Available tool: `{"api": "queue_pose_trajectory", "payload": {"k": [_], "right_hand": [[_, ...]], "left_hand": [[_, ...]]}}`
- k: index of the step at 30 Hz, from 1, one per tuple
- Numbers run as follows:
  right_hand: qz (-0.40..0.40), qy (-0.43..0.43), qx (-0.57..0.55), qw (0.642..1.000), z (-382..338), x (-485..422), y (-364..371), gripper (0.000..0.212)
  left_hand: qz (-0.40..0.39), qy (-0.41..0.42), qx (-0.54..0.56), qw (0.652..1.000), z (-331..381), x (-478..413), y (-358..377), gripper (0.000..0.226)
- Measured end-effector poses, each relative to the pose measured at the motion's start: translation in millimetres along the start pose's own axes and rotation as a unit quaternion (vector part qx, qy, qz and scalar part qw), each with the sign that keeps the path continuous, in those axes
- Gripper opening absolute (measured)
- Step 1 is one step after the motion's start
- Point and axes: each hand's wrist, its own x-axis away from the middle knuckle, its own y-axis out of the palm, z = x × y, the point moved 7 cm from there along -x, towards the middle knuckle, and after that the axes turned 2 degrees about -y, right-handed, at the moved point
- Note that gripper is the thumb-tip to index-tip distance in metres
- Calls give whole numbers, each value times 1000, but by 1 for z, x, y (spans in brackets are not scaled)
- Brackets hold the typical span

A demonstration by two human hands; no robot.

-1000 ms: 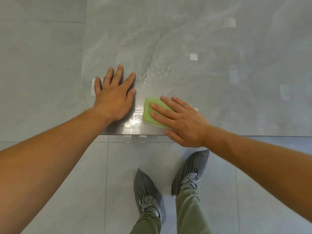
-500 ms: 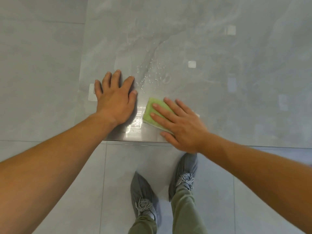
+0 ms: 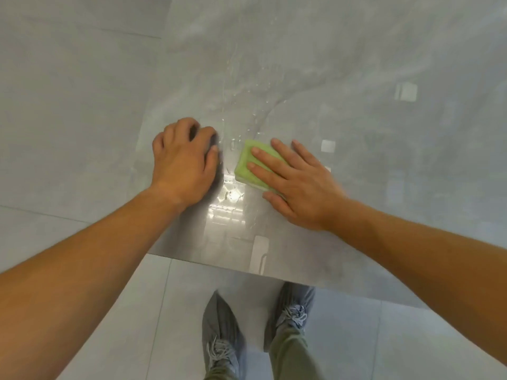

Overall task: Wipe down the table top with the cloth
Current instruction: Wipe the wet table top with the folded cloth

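While the right hand (image 3: 299,185) lies flat on the green cloth (image 3: 248,165), fingers spread and pressing down rather than curled around it, the cloth's uncovered end sticks out past the fingertips toward the left hand (image 3: 182,160). It sits on the table top (image 3: 384,160) a little in from the near edge, its long axis running slantwise from the near right to the far left. Just beyond it and slightly left, beads of water (image 3: 255,116) dot the surface, so the coming stroke looks like a push forward and a touch leftward; the right hand is the nearer one and already on the job. The left hand rests on the table beside the cloth, apart from it, fingers curled under in a loose half-fist and holding nothing.

The head view is the only one. The folded cloth looks soft, thick and slightly nubby. The table top is glossy, grey and marbled, and mirrors ceiling lights. Below its edge are pale floor tiles (image 3: 137,338) and grey shoes (image 3: 222,333).
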Motion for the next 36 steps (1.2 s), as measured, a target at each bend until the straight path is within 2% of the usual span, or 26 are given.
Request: {"api": "queue_pose_trajectory", "payload": {"k": [2, 4, 6, 8, 11, 13, 15, 18, 20, 21, 22, 25, 27, 29, 31, 33, 34, 36], "right_hand": [[29, 105, -12, 994, 53, -23, -13, 58], [59, 242, -44, 968, 99, -43, -27, 60], [68, 310, -62, 946, 102, -55, -29, 62], [64, 262, -61, 961, 65, -51, -21, 64], [22, 70, -34, 997, 2, -23, -6, 61], [4, 8, -32, 999, 13, -21, -6, 59], [8, 46, -13, 999, 54, -37, -13, 59], [43, 239, -32, 970, 135, -68, -31, 61], [64, 322, -48, 943, 145, -81, -36, 62], [65, 313, -45, 946, 134, -85, -35, 63], [59, 269, -43, 960, 115, -87, -32, 63], [25, 63, -20, 998, 65, -73, -23, 60], [-1, 20, -3, 1000, 84, -76, -25, 58], [13, 111, -3, 994, 131, -93, -34, 58], [48, 274, -37, 960, 181, -115, -45, 58], [68, 363, -58, 927, 190, -133, -50, 61], [69, 359, -53, 929, 180, -139, -50, 62], [47, 251, -38, 966, 144, -142, -42, 62]], "left_hand": [[-44, -18, -9, 999, 1, -10, 7, 47], [-84, -44, -23, 995, 1, -17, 18, 57], [-86, -58, -27, 994, 3, -19, 23, 59], [-80, -66, -19, 994, 6, -18, 23, 58], [-70, -77, -19, 994, 5, -20, 22, 55], [-63, -76, -23, 995, 5, -24, 20, 53], [-59, -68, -27, 996, 7, -26, 18, 51], [-36, -44, -22, 998, 6, -31, 10, 41], [3, -8, -13, 1000, 6, -46, -2, 34], [13, 5, -6, 1000, 5, -58, -7, 33], [17, 12, 0, 1000, 4, -72, -11, 33], [-7, 21, -10, 1000, 2, -123, -14, 39], [-38, 26, -24, 999, 0, -154, -10, 46], [-61, 35, -35, 997, -2, -180, -7, 52], [-76, 46, -47, 995, -4, -203, -5, 57], [-84, 54, -55, 993, -4, -223, -4, 60], [-89, 55, -56, 993, -4, -232, -4, 61], [-100, 53, -56, 992, -6, -247, -4, 63]]}}
